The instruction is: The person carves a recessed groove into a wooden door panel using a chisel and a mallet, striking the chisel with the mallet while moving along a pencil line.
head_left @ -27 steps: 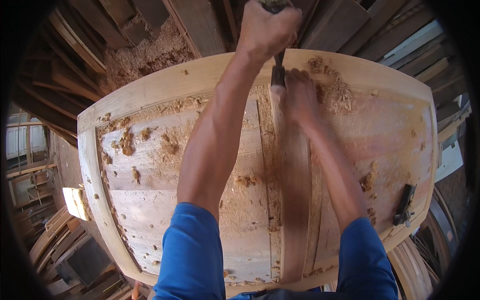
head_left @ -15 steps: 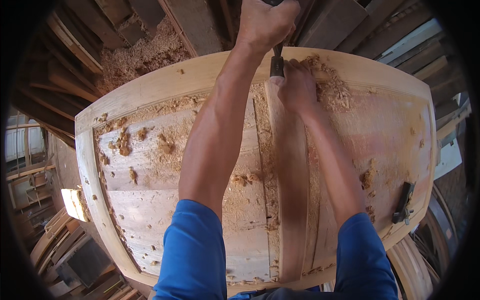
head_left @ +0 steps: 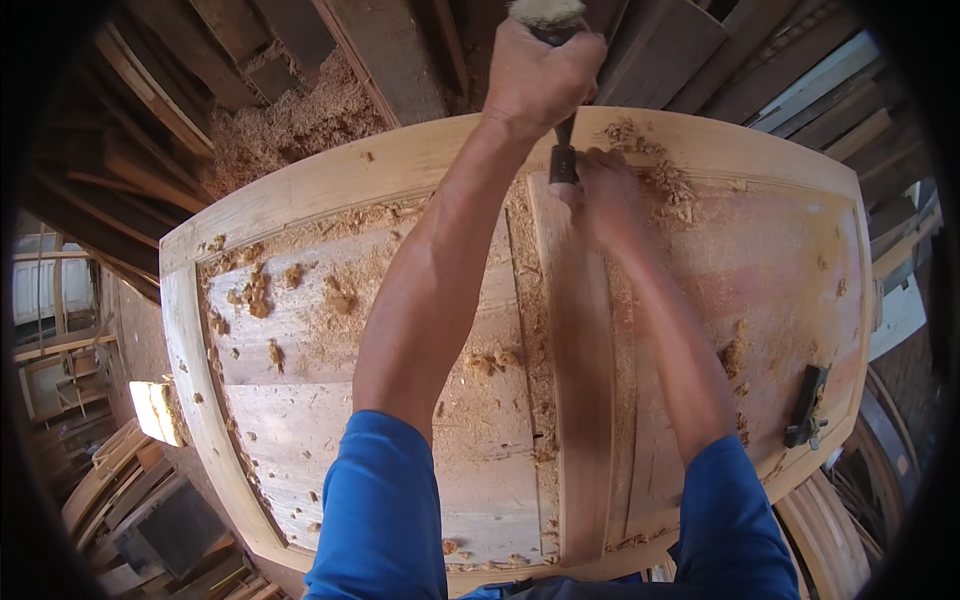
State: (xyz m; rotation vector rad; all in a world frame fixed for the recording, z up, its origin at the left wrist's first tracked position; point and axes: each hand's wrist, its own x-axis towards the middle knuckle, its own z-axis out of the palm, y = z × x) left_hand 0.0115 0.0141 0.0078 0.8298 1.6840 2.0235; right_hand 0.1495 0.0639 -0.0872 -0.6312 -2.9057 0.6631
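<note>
My left hand (head_left: 545,72) is closed around the handle of a chisel (head_left: 563,165), whose pale, frayed butt end sticks out above the fist. The dark, flat blade points back towards me and rests at the far end of a raised wooden strip (head_left: 582,400). Beside the blade is my right hand (head_left: 612,195), its fingers bent against the metal; its palm is hidden. Both arms reach over a large framed wooden panel (head_left: 400,420), which the strip divides down the middle.
Wood shavings (head_left: 257,290) lie in clumps over the panel. A dark metal tool (head_left: 806,408) rests near its right edge. Planks (head_left: 665,45) and a heap of shavings (head_left: 300,120) lie beyond. A small bright-faced block (head_left: 157,412) is at the left.
The chisel and both hands have come slightly nearer to me along the strip. The handle's pale butt end now shows. The whole view has shifted a little.
</note>
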